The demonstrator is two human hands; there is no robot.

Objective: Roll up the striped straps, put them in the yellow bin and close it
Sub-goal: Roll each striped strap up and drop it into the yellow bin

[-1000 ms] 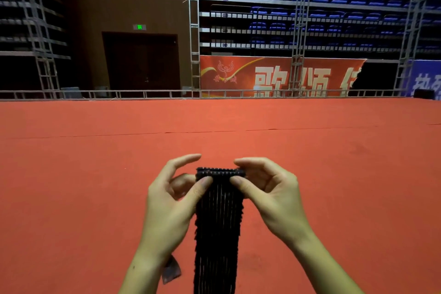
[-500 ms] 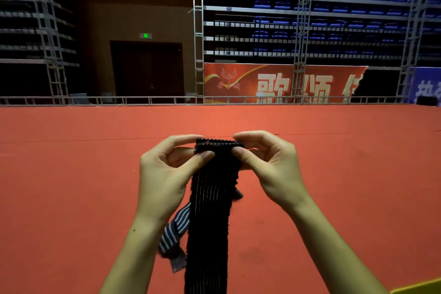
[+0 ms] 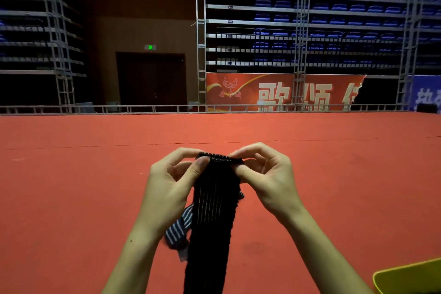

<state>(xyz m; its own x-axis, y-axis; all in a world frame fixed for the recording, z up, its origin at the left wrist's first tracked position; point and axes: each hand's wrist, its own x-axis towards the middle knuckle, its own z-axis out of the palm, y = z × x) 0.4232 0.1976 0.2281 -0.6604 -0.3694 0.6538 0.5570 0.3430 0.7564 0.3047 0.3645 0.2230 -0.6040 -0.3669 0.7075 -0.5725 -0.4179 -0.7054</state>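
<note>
Two hands start the first turn of a striped strap, with nearly all of the task still ahead.

Both the left hand point(image 3: 171, 188) and the right hand point(image 3: 267, 179) pinch the top edge of the dark striped strap point(image 3: 212, 217) between thumb and forefinger, one at each corner, held up in front of the person above the red carpet point(image 3: 71, 198). Only a narrow fold shows at that top edge, so by the look of it the rolling has barely begun; the long remainder hangs straight down between the forearms and out of view. A lighter striped length point(image 3: 179, 229) trails behind it near the left wrist. One corner of the yellow bin point(image 3: 410, 277) sits at the lower right, well apart from the hands; whether its lid is on cannot be told, and judging by this, packing and closing remain.
</note>
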